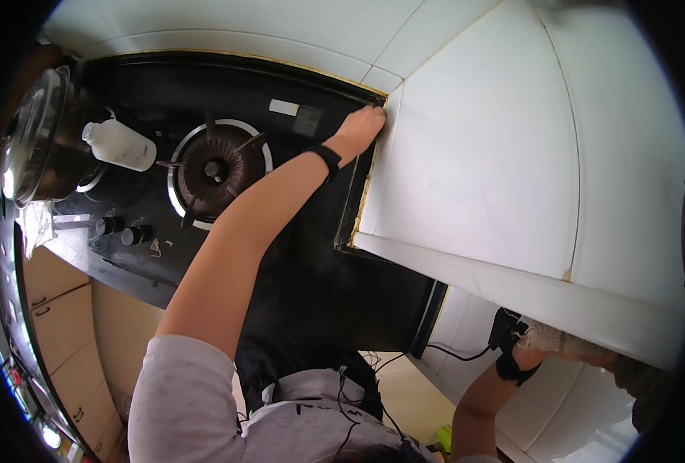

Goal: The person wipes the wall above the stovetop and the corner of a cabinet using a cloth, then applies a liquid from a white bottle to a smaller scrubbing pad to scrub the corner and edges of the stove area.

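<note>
My left hand (364, 128), with a black band on the wrist, reaches across the black stovetop (302, 231) to its back right corner. Its fingers are curled down at the black edging beside the white tiles; whether they hold anything is hidden. At the lower right, my right hand (594, 359) is partly hidden by a light rough cloth (568, 342) and the tiled ledge; its grip is unclear. A black strap and a cabled black device (503, 331) are at that wrist. A round gas burner (218, 168) lies left of my left forearm.
A white plastic bottle (124, 146) lies tilted beside a lidded metal pot (41, 139) at the left. Two black knobs (133, 235) stand on the stove's front. A white tiled ledge (470, 263) juts out at the right. Cables hang in front of my shirt.
</note>
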Demonstrator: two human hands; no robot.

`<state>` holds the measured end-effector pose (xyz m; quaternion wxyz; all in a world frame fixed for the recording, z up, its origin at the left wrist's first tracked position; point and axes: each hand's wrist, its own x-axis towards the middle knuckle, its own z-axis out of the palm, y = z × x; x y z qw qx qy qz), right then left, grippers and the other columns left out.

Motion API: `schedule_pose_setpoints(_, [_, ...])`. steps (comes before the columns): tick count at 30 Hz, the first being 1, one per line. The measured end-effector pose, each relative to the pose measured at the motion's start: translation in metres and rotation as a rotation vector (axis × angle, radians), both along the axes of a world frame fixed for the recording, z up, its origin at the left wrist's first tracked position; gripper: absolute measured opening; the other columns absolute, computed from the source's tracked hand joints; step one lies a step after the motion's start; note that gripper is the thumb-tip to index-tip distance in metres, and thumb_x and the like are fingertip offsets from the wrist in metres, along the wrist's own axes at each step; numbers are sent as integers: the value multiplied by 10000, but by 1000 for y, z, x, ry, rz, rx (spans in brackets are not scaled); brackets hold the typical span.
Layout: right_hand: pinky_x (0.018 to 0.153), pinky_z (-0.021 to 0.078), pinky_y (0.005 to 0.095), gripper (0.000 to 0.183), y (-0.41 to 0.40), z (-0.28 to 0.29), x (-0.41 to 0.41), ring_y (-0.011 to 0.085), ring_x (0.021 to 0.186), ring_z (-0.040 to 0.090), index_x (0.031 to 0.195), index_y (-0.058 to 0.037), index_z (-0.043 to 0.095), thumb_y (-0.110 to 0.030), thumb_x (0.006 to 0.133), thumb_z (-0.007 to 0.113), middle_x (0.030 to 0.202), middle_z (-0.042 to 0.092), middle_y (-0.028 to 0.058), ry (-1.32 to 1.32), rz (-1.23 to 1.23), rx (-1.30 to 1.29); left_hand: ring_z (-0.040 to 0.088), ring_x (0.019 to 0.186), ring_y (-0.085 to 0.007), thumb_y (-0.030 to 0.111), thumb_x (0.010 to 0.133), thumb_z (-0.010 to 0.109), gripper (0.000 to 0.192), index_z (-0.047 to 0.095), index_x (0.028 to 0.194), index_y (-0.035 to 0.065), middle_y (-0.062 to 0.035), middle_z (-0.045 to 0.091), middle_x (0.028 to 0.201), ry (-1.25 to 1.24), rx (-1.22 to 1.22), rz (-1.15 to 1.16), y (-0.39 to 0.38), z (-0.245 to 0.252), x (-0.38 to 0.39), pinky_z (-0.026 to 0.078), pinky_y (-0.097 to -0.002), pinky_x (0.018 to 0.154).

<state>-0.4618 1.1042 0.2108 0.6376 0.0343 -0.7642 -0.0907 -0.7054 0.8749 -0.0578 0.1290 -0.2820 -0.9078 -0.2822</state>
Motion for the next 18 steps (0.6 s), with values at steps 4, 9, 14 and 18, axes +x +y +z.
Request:
schedule_pose_setpoints(4, [938,292,437,724,1,-3,8,323,1125,333,1252,99,140,-448,855,403,1193,288,272,-7,-9,10,542,854,-260,-37,675,505,88,557,734,4,-108,535,876,23,-39,133,14,4,-22,486,-313,728])
schedule_pose_setpoints(9, [940,289,436,727,1,0,5,322,1128,328,1252,100,135,-448,856,401,1195,284,272,-1,-5,10,508,848,-287,-19,685,478,102,520,773,10,-116,522,868,19,54,66,7,0,9,463,-351,731])
schedule_pose_setpoints(14, [942,285,435,729,2,6,-6,321,1130,324,1252,101,129,-449,856,400,1197,279,273,11,6,4,496,812,-278,-25,652,495,110,500,754,15,-115,493,832,-64,81,-46,-7,3,88,455,-350,711])
schedule_pose_setpoints(18, [943,283,434,731,2,8,-9,320,1132,320,1252,101,125,-449,857,399,1198,275,273,17,10,-3,501,813,-264,-29,657,488,78,499,726,6,-106,481,814,-156,98,-135,-22,13,145,468,-333,687])
